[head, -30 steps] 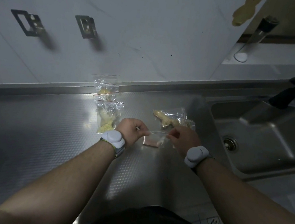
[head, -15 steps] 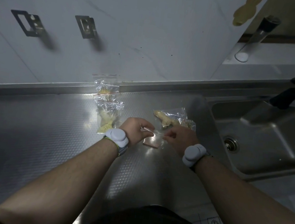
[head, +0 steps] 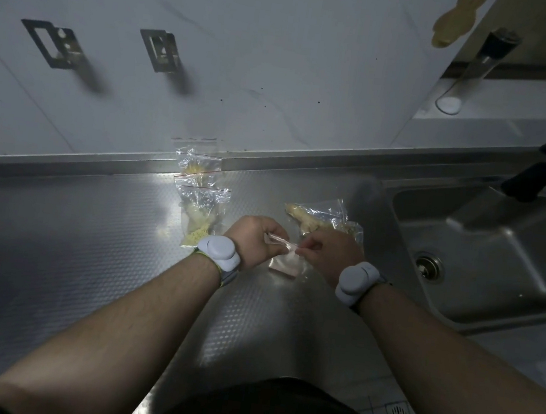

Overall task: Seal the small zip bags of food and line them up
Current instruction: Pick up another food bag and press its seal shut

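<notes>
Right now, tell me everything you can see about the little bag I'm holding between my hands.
The small bag is clear, thin plastic with something pale pink inside. The left hand and right hand pinch its top strip between them. Its lower end rests on the steel counter. Whether it's sealed is unclear.

Pinching the top edge of a small zip bag (head: 284, 254) between left hand (head: 253, 240) and right hand (head: 331, 252), just above the steel surface (head: 87, 253); 3 other bags lying beyond.
</notes>
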Available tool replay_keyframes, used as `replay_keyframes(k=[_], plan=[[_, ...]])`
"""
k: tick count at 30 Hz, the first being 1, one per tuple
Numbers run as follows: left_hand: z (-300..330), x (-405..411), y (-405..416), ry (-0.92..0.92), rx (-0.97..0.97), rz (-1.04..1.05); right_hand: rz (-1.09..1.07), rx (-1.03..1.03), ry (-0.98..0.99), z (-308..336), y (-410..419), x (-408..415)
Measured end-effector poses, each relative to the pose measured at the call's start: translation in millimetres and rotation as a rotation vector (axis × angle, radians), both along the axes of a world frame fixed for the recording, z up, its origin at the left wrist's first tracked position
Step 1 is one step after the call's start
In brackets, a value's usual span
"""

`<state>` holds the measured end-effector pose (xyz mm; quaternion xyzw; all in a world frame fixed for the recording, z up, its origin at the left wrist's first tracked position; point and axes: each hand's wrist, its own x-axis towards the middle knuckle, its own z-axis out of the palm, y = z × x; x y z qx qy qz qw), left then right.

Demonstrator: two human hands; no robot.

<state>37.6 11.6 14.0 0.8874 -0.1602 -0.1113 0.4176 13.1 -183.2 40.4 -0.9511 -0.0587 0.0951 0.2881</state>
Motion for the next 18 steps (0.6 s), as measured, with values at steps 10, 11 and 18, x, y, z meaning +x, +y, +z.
replay_keyframes(k=[10,11,18], plan=[[6.1,-1.0,-3.4,-0.080,-0.044,-0.061,0.008,0.023,0.015,3.9,1.3,2.7],[7.1,-1.2,-3.6,-0.085,-0.048,-0.069,0.017,0.026,0.010,4.9,2.3,3.0],[9.8,-0.2,-3.2,-0.050,-0.016,-0.064,0.055,0.015,-0.029,4.1,5.1,3.9]])
